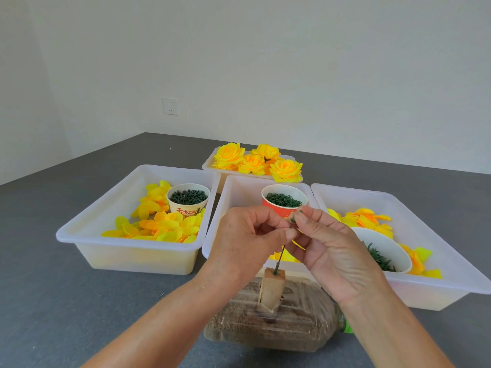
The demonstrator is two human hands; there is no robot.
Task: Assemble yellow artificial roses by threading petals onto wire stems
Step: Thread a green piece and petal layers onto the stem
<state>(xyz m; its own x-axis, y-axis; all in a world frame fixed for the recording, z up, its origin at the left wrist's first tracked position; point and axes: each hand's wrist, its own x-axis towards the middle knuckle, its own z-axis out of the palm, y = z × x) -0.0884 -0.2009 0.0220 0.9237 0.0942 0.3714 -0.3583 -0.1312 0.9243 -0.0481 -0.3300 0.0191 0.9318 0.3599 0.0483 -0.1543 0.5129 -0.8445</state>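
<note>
Wire stem (279,258): upright in block; your left hand (249,235) pinches it, right hand (326,245) pinches green ring (293,219); thread next.

Your tubs (87,229) are smooth translucent plastic, the petals (164,227) matt cloth (slightly crinkled). The block (271,290) looks like rough wood on the matt grey table (53,288).

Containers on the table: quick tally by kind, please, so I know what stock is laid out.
White plastic trays: 4
Paper cups: 3, cream printed, red, white
Clear plastic bottle lying on its side: 1
Total: 8 containers
</note>
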